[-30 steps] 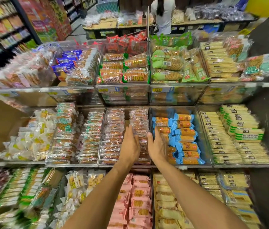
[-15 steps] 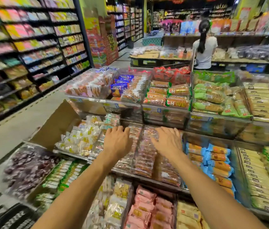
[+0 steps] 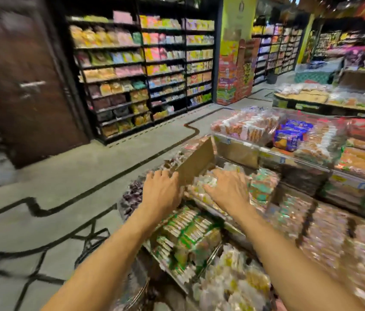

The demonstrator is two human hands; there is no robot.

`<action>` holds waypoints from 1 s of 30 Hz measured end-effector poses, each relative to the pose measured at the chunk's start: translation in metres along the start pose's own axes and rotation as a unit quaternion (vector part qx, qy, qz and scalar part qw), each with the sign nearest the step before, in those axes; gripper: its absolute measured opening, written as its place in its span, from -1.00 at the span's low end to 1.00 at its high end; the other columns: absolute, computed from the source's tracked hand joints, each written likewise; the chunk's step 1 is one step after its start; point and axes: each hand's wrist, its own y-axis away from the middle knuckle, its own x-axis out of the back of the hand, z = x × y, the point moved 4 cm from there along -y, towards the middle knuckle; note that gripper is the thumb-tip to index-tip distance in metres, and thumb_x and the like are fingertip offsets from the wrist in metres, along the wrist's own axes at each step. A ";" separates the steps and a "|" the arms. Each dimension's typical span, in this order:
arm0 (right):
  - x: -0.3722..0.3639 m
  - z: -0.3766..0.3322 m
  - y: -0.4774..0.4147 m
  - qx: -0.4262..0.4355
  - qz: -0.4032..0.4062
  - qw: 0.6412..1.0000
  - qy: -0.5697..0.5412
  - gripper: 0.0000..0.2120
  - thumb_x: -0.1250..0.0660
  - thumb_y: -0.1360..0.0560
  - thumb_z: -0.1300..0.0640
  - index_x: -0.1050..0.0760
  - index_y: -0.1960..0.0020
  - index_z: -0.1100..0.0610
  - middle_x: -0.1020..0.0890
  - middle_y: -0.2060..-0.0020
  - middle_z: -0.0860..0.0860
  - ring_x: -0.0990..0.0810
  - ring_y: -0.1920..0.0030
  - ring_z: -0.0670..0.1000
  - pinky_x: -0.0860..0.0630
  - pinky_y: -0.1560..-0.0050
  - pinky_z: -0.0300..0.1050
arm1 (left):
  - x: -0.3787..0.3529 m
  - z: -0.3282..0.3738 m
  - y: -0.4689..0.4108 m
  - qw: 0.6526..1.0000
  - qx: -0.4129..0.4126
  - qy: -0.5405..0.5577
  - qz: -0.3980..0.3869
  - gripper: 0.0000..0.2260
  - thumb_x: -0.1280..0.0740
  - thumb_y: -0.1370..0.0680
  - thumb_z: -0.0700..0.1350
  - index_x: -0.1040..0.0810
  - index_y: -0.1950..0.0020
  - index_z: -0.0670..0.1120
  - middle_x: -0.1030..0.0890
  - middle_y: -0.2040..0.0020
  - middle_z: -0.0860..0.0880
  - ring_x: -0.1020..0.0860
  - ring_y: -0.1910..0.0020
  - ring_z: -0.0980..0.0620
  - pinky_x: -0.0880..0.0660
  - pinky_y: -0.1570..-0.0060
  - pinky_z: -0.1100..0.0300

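Head view, motion-blurred throughout. Left grip (image 3: pixel 161 191) was at the near edge of a cardboard flap (image 3: pixel 197 162), fingers spread and fairly straight, fingertips touching or just short of the flap; blur hid the contact. It wasn't closed round anything.

Right grip (image 3: pixel 228 189) lay palm down with its fingers fanned out over the pale packets (image 3: pixel 201 184), pressing on them rather than pinching.

Edges and room:
- The flap stood tilted upright between the two grips, walling the packet bin on its aisle side.
- A metal shelf rail (image 3: pixel 219 215) ran just below both wrists.
- A higher tier with blue packs (image 3: pixel 289 135) overhung behind and right, close above the right grip's fingertips.
- Aisle floor (image 3: pixel 76 176) to the left lay open; the wall shelves (image 3: pixel 143 75) stood well apart across it.
- Dark wrapped sweets (image 3: pixel 132 194) sat just left of the left grip, and green packets (image 3: pixel 188 232) one tier down under the forearms.

Task things: the packets were small, pale yellow-white, in glossy clear wrap, piled loose in the middle-tier end bin beside the flap. The flap was plain brown card with no readable print.
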 end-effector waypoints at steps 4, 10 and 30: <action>-0.031 -0.092 -0.017 0.058 0.008 0.998 -0.004 -0.45 -0.29 -0.55 -0.31 -0.50 -0.43 -0.05 -0.62 -0.29 0.03 -0.51 -0.35 0.14 -0.25 -0.43 0.09 | -0.012 -0.099 0.024 0.999 0.051 0.009 -0.001 -0.58 -0.14 -0.65 0.21 -0.50 -0.38 0.03 -0.62 -0.23 -0.09 -0.57 -0.23 -0.18 -0.46 -0.24 -0.10; -0.072 -0.225 -0.034 0.153 -0.009 0.988 -0.023 -0.47 -0.27 -0.58 -0.27 -0.52 -0.41 0.02 -0.62 -0.28 0.08 -0.53 -0.34 0.15 -0.28 -0.50 0.15 | -0.039 -0.219 0.061 0.989 0.139 -0.019 -0.036 -0.61 -0.13 -0.69 0.20 -0.48 -0.37 -0.01 -0.58 -0.30 -0.11 -0.52 -0.32 -0.17 -0.38 -0.32 -0.07; -0.365 -0.475 -0.088 0.344 -0.185 0.921 -0.010 -0.54 -0.38 -0.49 -0.19 -0.60 -0.26 0.06 -0.69 -0.10 0.12 -0.62 -0.13 0.23 -0.45 -0.24 0.14 | -0.270 -0.443 0.125 0.906 0.374 0.031 -0.197 -0.58 -0.16 -0.69 0.12 -0.43 -0.48 -0.05 -0.57 -0.35 -0.14 -0.52 -0.33 -0.19 -0.42 -0.29 -0.06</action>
